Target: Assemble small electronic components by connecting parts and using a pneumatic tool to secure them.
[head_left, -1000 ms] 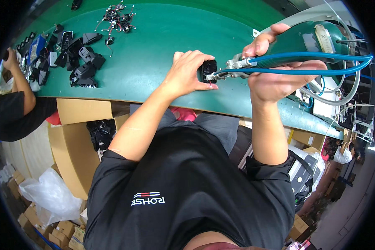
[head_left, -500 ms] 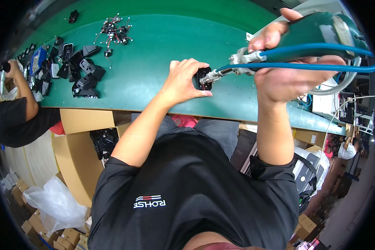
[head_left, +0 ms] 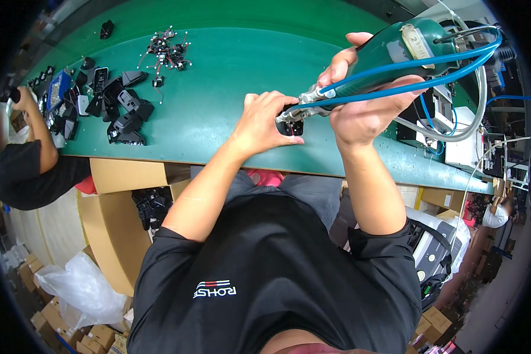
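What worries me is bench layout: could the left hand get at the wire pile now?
Probably yes, if the left hand first lets go of the black part it holds. The way up-left to the wire pile looks free; the tool is to the right.

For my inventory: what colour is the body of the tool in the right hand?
The tool body is dark green, best in head view.

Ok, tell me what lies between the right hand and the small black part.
The head view shows the metal front end of the green tool there, reaching to the small black part, with blue tubes alongside.
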The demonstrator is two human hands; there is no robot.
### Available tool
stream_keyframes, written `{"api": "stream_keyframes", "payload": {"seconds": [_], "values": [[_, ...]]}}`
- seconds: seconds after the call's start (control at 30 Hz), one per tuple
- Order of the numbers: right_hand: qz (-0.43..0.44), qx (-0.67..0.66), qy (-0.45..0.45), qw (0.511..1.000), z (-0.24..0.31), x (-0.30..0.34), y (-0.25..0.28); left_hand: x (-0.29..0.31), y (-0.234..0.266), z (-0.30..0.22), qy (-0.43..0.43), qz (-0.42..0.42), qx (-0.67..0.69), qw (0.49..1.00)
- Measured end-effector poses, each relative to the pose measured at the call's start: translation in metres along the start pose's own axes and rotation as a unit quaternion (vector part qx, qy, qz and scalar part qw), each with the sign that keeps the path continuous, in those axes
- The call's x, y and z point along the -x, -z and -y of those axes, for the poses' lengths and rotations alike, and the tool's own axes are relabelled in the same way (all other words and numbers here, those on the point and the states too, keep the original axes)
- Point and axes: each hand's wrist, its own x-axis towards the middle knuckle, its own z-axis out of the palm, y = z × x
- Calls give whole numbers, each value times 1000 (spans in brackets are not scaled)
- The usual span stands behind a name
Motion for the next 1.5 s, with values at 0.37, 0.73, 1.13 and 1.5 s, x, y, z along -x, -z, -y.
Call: {"api": "stream_keyframes", "payload": {"seconds": [0.37, 0.73, 1.13, 1.5], "values": [[31, -46, -30, 998, -8, 7, 1, -2, 2, 2, -4, -3, 9, 1000], [29, -19, 112, 993, 91, -63, 8, 0, 4, 0, 14, 46, -33, 998], [-24, 91, 144, 985, 55, -50, 59, -112, -22, 9, -39, 78, -132, 987], [-12, -3, 111, 994, 54, -41, 91, -143, -44, 1, -387, 200, -534, 724]]}}
